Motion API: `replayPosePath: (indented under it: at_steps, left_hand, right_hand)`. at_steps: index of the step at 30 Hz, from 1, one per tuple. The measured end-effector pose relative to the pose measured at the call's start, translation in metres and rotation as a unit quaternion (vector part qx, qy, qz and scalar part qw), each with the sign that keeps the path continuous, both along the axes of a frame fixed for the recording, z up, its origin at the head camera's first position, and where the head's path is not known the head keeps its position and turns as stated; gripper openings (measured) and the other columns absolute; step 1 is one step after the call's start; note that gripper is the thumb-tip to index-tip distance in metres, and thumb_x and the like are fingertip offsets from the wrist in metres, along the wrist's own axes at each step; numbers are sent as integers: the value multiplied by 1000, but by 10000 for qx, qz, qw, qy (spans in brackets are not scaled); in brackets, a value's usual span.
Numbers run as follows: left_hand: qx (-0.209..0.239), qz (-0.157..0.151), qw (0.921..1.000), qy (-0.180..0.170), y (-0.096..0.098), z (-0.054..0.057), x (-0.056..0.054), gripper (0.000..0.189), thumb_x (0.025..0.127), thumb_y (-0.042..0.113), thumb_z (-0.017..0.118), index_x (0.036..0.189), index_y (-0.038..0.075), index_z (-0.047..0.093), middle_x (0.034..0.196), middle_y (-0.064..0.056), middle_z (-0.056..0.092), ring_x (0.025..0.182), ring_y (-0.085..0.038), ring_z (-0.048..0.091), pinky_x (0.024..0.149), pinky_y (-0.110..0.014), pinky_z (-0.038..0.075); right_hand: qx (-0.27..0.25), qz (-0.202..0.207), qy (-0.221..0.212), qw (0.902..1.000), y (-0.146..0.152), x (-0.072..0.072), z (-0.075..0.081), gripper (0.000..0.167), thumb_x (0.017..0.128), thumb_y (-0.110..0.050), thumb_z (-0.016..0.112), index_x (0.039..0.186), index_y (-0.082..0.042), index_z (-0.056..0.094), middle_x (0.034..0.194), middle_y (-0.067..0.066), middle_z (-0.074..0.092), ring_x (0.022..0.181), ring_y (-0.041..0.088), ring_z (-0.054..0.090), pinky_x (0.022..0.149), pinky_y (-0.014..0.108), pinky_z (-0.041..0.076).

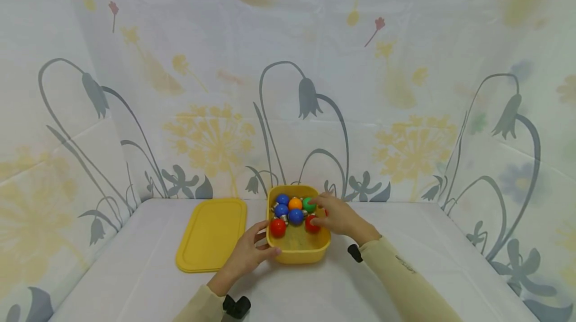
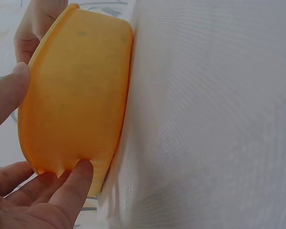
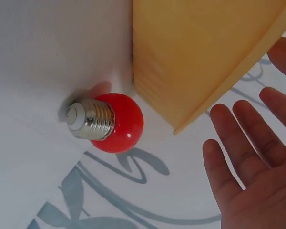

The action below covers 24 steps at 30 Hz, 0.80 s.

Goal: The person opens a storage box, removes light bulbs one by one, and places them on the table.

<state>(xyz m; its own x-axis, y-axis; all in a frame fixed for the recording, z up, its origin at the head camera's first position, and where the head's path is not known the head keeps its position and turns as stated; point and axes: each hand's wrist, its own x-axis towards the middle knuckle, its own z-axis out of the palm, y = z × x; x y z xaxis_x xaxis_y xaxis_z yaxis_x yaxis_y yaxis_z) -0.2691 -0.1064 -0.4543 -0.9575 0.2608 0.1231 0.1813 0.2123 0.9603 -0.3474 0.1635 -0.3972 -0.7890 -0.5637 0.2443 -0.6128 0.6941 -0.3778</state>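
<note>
A yellow plastic tub on the table holds several round coloured light bulbs: blue bulbs, an orange bulb, a green bulb and two red ones. My left hand grips the tub's near left corner, thumb at the rim and fingers against the wall. Over the right rim reaches my right hand, its fingers fairly straight and spread above the green bulb and the right-hand red bulb. Outside the tub, another red bulb with a metal screw base lies on the table, below the right hand's fingers.
A flat yellow lid lies left of the tub on the white-covered table. Behind and at both sides hangs a flower-printed curtain, close behind the tub's far end.
</note>
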Motion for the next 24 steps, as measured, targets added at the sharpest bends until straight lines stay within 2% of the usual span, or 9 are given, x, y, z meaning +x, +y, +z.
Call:
replayPosePath:
  at_steps: [4, 10, 15, 24]
  left_hand:
    - [9, -1, 10000, -11, -1, -1, -1, 78, 82, 15, 76, 144, -2, 33, 147, -25, 34, 126, -43, 45, 92, -39, 51]
    - [-20, -72, 10000, 32, 0, -3, -2, 79, 82, 13, 77, 144, -6, 31, 146, -30, 33, 126, -47, 44, 92, -42, 51]
    - [-51, -38, 10000, 30, -1, -1, -1, 78, 82, 16, 76, 145, -2, 33, 146, -26, 34, 126, -43, 45, 92, -39, 51]
    - [-34, -63, 10000, 14, -1, 0, 0, 79, 82, 18, 77, 145, -1, 33, 147, -25, 34, 126, -42, 46, 92, -38, 51]
  right_hand:
    - [383, 46, -73, 9992, -6, -6, -2, 41, 84, -26, 75, 120, -9, 64, 120, 9, 59, 105, 28, 55, 97, 45, 46]
    - [806, 174, -308, 9961, -12, -11, -2, 32, 83, -27, 75, 113, -14, 70, 111, 5, 63, 97, 25, 55, 91, 43, 47]
    - [1134, 348, -102, 9929, -15, -15, -4, 31, 83, -27, 76, 111, -17, 71, 107, 4, 66, 93, 20, 54, 91, 41, 46]
    - [1644, 103, -231, 9861, -17, -20, -11, 37, 80, -29, 78, 115, -21, 71, 113, -3, 64, 103, 17, 53, 104, 45, 35]
